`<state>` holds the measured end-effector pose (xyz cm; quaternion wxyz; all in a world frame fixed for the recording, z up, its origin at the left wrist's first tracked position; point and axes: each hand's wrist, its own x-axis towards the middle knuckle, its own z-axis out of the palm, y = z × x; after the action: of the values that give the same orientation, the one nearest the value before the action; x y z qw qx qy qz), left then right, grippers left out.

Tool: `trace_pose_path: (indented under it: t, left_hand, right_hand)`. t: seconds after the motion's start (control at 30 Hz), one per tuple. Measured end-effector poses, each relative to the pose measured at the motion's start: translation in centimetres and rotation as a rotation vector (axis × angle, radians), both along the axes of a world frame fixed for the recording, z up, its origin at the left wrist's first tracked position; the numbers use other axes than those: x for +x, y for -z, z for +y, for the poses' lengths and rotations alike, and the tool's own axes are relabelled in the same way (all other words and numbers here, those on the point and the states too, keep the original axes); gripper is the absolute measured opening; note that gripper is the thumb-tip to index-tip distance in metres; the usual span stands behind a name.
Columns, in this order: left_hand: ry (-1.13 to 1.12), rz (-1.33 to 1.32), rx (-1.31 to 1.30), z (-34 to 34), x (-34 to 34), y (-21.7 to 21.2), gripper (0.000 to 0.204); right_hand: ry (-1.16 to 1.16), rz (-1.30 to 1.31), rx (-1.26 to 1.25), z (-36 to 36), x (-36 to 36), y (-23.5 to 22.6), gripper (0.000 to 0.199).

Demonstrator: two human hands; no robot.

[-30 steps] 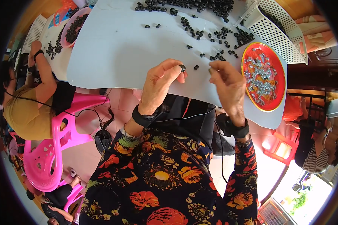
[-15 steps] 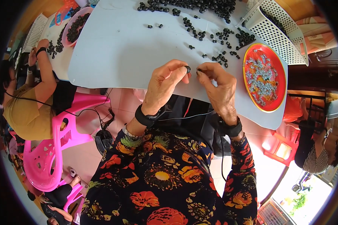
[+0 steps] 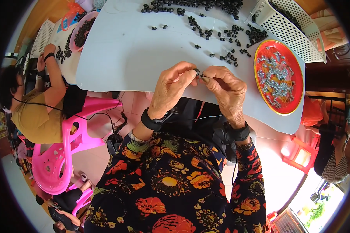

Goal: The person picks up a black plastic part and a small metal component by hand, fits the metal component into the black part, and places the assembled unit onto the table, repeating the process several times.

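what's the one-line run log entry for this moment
left hand: pinches small black ring | right hand: fingertips at ring | red tray: metal bits, right

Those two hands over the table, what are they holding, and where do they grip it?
Left hand pinches a small black ring by its rim; right hand pinches something tiny, unclear.

The right hand [image 3: 225, 91] has drawn in beside the left hand [image 3: 171, 89], fingertips now meeting over one small black ring [image 3: 197, 72].

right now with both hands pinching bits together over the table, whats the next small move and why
Probably press the two pieces together. The left hand pinches a small black ring and the right hand holds a tiny part right against it, above the table, so they look lined up but not clearly joined.
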<state>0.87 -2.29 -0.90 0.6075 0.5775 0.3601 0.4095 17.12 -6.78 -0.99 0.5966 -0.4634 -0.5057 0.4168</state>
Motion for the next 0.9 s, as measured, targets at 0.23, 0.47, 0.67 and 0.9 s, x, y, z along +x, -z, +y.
trace_pose_path:
  t: [0.23, 0.47, 0.67, 0.9]
  left_hand:
    - [-0.001, 0.067, 0.013, 0.0, -0.1, -0.3, 0.029]
    - [0.062, 0.072, 0.019, 0.1, -0.2, -0.5, 0.029]
    - [0.125, 0.089, 0.025, 0.3, -0.4, -0.6, 0.026]
    - [0.215, -0.002, -0.002, 0.7, -0.5, -0.9, 0.023]
  right_hand:
    - [-0.009, 0.016, -0.01, 0.0, 0.1, -0.4, 0.015]
    - [-0.064, 0.006, -0.005, -0.1, 0.3, -0.3, 0.012]
    - [-0.088, 0.038, -0.032, -0.2, 0.1, -0.1, 0.019]
    - [-0.132, 0.048, -0.103, -0.1, -0.4, -1.3, 0.026]
